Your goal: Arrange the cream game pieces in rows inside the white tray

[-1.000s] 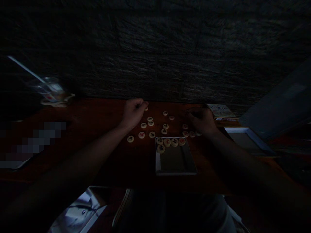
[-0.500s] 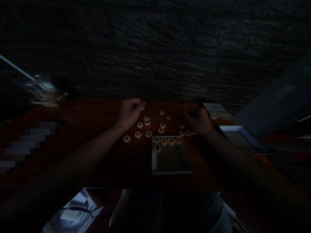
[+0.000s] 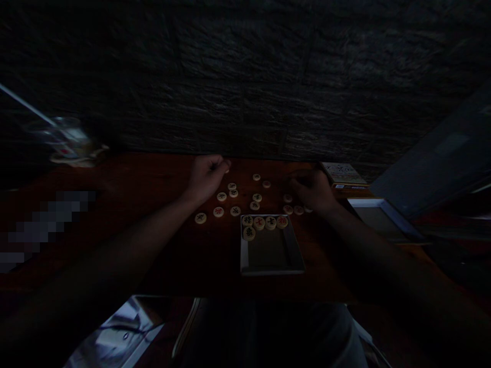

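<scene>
Dimly lit throughout, the view leaves most detail guesswork. The left hand (image 3: 207, 178) lies near the far edge of the reddish surface (image 3: 153, 204), its fingers curled in close to the palm; a pale speck shows at the fingertips, but whether it is a gripped disc cannot be told. The right hand (image 3: 313, 191) sits in deep shadow, palm down, and how far its fingers are spread cannot be made out. It covers part of a short row of loose discs (image 3: 233, 193), pale round pieces with red or black marks too small to read, which lie scattered between the two hands. Just nearer the person stands a shallow grey tray (image 3: 245, 255), with five discs (image 3: 259, 223) packed along its far end, four in a row and one below. A glass (image 3: 71, 139) with a straw (image 3: 26, 106) stands far left, blurred. A printed card (image 3: 342, 174) lies beyond the right hand, and a second tray (image 3: 383, 217) sits beside it, partly cut by darkness. Both forearms fade into black toward the bottom.
</scene>
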`<state>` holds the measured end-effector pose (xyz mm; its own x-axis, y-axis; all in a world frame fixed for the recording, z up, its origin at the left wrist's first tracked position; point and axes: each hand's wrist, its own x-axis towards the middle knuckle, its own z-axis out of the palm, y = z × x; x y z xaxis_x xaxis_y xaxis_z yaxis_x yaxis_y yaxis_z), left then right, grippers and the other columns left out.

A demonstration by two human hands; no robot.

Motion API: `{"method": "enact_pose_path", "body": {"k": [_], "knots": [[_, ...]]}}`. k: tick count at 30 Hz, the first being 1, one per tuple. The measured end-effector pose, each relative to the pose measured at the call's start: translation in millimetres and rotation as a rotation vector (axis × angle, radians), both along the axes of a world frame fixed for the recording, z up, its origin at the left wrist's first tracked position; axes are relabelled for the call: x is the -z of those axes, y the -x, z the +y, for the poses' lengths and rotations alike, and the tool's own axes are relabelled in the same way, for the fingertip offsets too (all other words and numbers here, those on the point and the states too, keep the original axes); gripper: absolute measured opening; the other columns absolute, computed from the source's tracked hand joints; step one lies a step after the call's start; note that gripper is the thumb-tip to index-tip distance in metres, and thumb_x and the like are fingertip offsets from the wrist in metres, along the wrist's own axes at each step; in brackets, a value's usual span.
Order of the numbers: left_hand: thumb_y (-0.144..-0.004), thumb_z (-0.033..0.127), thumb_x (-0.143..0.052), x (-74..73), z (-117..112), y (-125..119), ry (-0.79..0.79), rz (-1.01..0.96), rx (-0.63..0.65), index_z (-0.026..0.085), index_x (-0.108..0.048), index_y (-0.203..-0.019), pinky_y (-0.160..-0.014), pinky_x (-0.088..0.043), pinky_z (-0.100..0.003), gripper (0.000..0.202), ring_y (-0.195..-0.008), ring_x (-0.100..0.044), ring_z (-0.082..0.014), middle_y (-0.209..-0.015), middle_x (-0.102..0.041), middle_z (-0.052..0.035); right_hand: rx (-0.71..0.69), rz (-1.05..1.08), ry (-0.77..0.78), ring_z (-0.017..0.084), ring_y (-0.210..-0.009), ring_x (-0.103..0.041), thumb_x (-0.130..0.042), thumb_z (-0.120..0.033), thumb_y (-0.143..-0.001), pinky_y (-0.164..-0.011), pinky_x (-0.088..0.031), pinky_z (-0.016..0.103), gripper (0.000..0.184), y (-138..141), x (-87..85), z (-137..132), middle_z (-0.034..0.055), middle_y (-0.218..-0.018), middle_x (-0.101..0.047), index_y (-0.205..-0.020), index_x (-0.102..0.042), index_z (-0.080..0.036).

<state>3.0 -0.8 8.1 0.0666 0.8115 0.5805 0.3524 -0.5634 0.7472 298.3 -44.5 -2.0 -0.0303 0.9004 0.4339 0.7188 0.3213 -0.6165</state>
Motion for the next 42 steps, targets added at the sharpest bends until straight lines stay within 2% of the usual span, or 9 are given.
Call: {"method": "enact_pose_path", "body": {"k": [11, 16, 24, 30, 38, 42], "knots": [[-0.082, 0.020, -0.062, -1.4, 0.0, 0.2, -0.002, -0.001, 0.005, 0.020, -0.041, -0.047, -0.054, -0.027, -0.028, 0.041, -0.051, -0.034, -0.0107, -0.049, -0.036, 0.0049, -0.001, -0.015, 0.006, 0.023, -0.075, -0.075, -0.062, -0.029, -0.086, -0.066, -0.054, 0.029, 0.026, 2.7, -3.0, -2.5, 0.0072, -0.082, -0.081, -0.088, -0.084, -0.016], [-0.083, 0.020, -0.062, -1.9, -1.1, 0.3, 0.008, -0.002, 0.011, 0.020, -0.047, -0.049, -0.056, -0.030, -0.029, 0.038, -0.052, -0.038, -0.0114, -0.050, -0.040, 0.0045, -0.016, -0.008, 0.001, 0.023, -0.075, -0.075, -0.061, -0.028, -0.086, -0.067, -0.055, 0.029, 0.025, 2.3, -2.6, -2.7, 0.0071, -0.084, -0.081, -0.087, -0.083, -0.016], [-0.082, 0.021, -0.063, -1.3, -0.1, 1.1, 0.014, 0.008, -0.005, 0.020, -0.043, -0.048, -0.054, -0.027, -0.029, 0.039, -0.052, -0.037, -0.0114, -0.049, -0.039, 0.0043, -0.013, -0.023, 0.035, 0.022, -0.072, -0.073, -0.061, -0.029, -0.086, -0.059, -0.051, 0.028, 0.025, 3.2, -4.2, -3.7, 0.0062, -0.083, -0.081, -0.088, -0.083, -0.016], [-0.082, 0.021, -0.062, -1.6, -0.7, 0.4, 0.008, 0.010, 0.013, 0.020, -0.044, -0.047, -0.054, -0.028, -0.029, 0.039, -0.050, -0.036, -0.0108, -0.048, -0.038, 0.0048, -0.012, -0.049, 0.051, 0.022, -0.076, -0.075, -0.061, -0.028, -0.086, -0.065, -0.050, 0.027, 0.026, 3.5, -4.4, -3.8, 0.0072, -0.088, -0.082, -0.088, -0.084, -0.014], [-0.082, 0.021, -0.062, -1.5, -1.7, 0.7, 0.021, 0.012, 0.015, 0.020, -0.047, -0.048, -0.054, -0.028, -0.028, 0.037, -0.052, -0.037, -0.0114, -0.050, -0.040, 0.0045, -0.033, -0.042, 0.045, 0.021, -0.075, -0.074, -0.061, -0.028, -0.085, -0.065, -0.051, 0.027, 0.027, 5.8, -7.0, -5.5, 0.0068, -0.086, -0.082, -0.088, -0.084, -0.014], [-0.082, 0.022, -0.062, -1.5, -2.0, 0.8, 0.018, 0.020, 0.021, 0.020, -0.045, -0.048, -0.054, -0.027, -0.029, 0.038, -0.051, -0.035, -0.0112, -0.049, -0.038, 0.0044, -0.026, -0.044, 0.064, 0.020, -0.069, -0.072, -0.061, -0.032, -0.085, -0.059, -0.049, 0.026, 0.029, 4.9, -5.8, -4.7, 0.0065, -0.081, -0.081, -0.088, -0.084, -0.014]]}}
